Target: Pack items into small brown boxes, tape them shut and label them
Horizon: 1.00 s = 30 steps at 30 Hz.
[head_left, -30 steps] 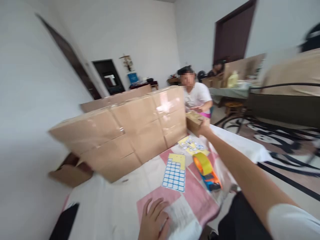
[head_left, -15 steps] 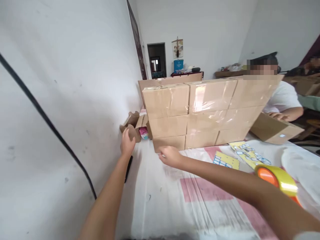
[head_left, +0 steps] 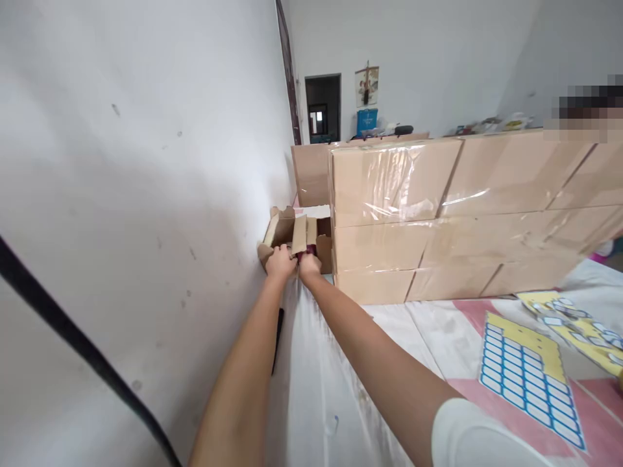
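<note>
A small open cardboard box with raised, ragged flaps stands against the wall. At its near side, my left hand has its fingers curled over the cardboard edge. Close beside it, my right hand is closed at the opening under a folded flap. Something dark purple shows just above the right fingers; what they grip is hidden. To the right rises a stack of taped cardboard boxes, apart from both hands.
The white wall runs close along the left, with a black cable in front. A dark flat object lies by the wall. Yellow-and-blue label sheets lie on the pink-and-white cloth. Someone is partly visible behind the boxes.
Both hands have reached forward to the small box, the right moving left from the stack's lower corner. My view has swung so the stack looks nearer; the tape roll has left the view.
</note>
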### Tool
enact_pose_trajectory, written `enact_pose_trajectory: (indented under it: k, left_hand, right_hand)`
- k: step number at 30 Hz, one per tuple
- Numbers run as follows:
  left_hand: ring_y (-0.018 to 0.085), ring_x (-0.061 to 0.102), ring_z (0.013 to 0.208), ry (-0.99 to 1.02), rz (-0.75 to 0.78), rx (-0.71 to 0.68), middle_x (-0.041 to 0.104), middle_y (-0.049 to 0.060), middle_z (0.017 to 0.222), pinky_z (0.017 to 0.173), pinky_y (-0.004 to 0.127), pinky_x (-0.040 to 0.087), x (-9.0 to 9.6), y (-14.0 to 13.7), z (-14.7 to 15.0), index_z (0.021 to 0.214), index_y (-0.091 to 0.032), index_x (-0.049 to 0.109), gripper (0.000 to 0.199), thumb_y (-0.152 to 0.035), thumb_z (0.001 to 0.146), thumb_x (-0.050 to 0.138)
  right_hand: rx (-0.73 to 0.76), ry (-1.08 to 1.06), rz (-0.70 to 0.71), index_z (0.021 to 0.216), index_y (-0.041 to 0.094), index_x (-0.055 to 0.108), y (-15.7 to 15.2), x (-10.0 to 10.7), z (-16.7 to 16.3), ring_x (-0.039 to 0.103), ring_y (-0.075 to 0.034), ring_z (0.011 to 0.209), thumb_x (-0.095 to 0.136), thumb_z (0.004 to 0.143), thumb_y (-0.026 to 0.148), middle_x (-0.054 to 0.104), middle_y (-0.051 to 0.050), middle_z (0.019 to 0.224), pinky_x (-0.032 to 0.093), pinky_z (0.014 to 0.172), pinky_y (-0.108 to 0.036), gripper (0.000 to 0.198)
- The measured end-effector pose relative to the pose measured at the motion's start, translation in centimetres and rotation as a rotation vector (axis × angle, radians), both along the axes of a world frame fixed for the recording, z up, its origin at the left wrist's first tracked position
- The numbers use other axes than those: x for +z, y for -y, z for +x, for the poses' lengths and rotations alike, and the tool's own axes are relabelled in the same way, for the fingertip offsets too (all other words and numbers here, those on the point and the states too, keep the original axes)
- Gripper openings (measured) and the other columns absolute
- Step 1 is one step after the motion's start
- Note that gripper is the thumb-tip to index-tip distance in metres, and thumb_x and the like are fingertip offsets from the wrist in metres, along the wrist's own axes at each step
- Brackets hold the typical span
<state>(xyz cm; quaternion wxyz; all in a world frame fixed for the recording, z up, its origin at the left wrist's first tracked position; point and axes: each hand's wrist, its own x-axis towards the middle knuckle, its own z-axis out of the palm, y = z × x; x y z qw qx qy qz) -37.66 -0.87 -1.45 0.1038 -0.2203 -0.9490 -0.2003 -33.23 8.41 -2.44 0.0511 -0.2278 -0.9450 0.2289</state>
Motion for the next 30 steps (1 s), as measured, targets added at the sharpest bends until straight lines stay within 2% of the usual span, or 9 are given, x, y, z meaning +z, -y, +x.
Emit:
enact_pose_trajectory:
  k: [3,8,11,14,18,21,23,27,30]
  left_hand:
    - [0.033,0.067,0.105,-0.026,0.009,0.039,0.061,0.015,0.122,0.087,0.043,0.052,0.1,0.6,2.3,0.115,-0.022,0.061,0.032,-0.036,0.087,0.058]
    - [0.03,0.067,0.099,-0.121,0.087,0.12,0.057,0.01,0.127,0.079,0.04,0.051,1.7,2.8,9.4,0.123,-0.028,0.055,0.035,-0.035,0.088,0.056]
    - [0.029,0.067,0.096,-0.17,0.123,0.144,0.056,0.01,0.13,0.077,0.039,0.05,3.7,4.3,14.5,0.127,-0.027,0.051,0.041,-0.033,0.087,0.059]
    - [0.028,0.066,0.096,-0.232,0.16,0.132,0.056,0.01,0.13,0.074,0.038,0.049,6.0,6.2,19.4,0.125,-0.025,0.051,0.043,-0.032,0.084,0.062]
    - [0.026,0.064,0.099,-0.342,0.277,0.126,0.058,0.008,0.12,0.073,0.035,0.048,7.4,9.5,25.9,0.117,-0.025,0.051,0.041,-0.025,0.079,0.064]
    - [0.023,0.061,0.09,-0.432,0.437,0.11,0.058,0.005,0.105,0.074,0.034,0.047,6.5,11.3,30.0,0.107,-0.024,0.052,0.035,-0.03,0.077,0.068]
    - [0.02,0.058,0.08,-0.463,0.558,0.062,0.055,0.001,0.091,0.074,0.033,0.046,5.1,11.6,32.2,0.094,-0.023,0.051,0.029,-0.037,0.077,0.069]
    - [0.015,0.053,0.072,-0.445,0.825,-0.049,0.051,-0.002,0.077,0.074,0.031,0.046,1.9,10.3,35.4,0.078,-0.024,0.045,0.026,-0.036,0.076,0.068]
    - [0.013,0.05,0.07,-0.407,1.09,-0.045,0.046,-0.005,0.075,0.07,0.03,0.046,0.1,9.4,36.4,0.079,-0.024,0.04,0.027,-0.03,0.071,0.065]
  right_hand:
    - [0.032,0.0,0.018,0.119,0.014,0.063,0.7,-0.2,1.5,0.066,-0.022,0.105,0.062,0.098,0.037,0.066,-0.01,0.119,0.056,0.092,-0.043,0.032]
    - [0.126,-0.099,-0.001,0.108,0.013,0.068,2.8,0.5,8.2,0.068,-0.023,0.102,0.052,0.101,0.025,0.072,-0.012,0.109,0.053,0.089,-0.037,0.022]
    - [0.19,-0.201,-0.041,0.109,0.016,0.067,4.1,1.6,13.9,0.07,-0.024,0.097,0.046,0.097,0.016,0.074,-0.013,0.104,0.048,0.081,-0.031,0.025]
    - [0.224,-0.32,-0.089,0.119,0.02,0.06,4.4,2.6,20.7,0.069,-0.022,0.092,0.04,0.098,0.018,0.073,-0.009,0.103,0.045,0.077,-0.029,0.029]
    - [0.25,-0.437,-0.17,0.098,0.021,0.057,1.9,3.1,31.0,0.064,-0.017,0.075,0.04,0.098,0.024,0.068,-0.001,0.08,0.04,0.068,-0.025,0.018]
    - [0.277,-0.539,-0.224,0.088,0.021,0.054,-1.1,3.9,38.6,0.058,-0.015,0.064,0.044,0.096,0.025,0.06,0.003,0.067,0.036,0.061,-0.023,0.013]
    - [0.289,-0.534,-0.169,0.087,0.021,0.054,-3.0,5.1,43.1,0.058,-0.015,0.061,0.046,0.094,0.023,0.059,0.003,0.064,0.034,0.06,-0.023,0.011]
    - [0.285,-0.315,0.224,0.094,0.019,0.061,-5.0,8.1,49.3,0.065,-0.021,0.067,0.048,0.093,0.023,0.068,-0.005,0.071,0.034,0.059,-0.028,0.013]
    - [0.318,-0.154,0.462,0.1,0.016,0.064,-4.7,8.5,51.2,0.07,-0.028,0.071,0.052,0.09,0.019,0.074,-0.012,0.08,0.037,0.058,-0.031,0.016]
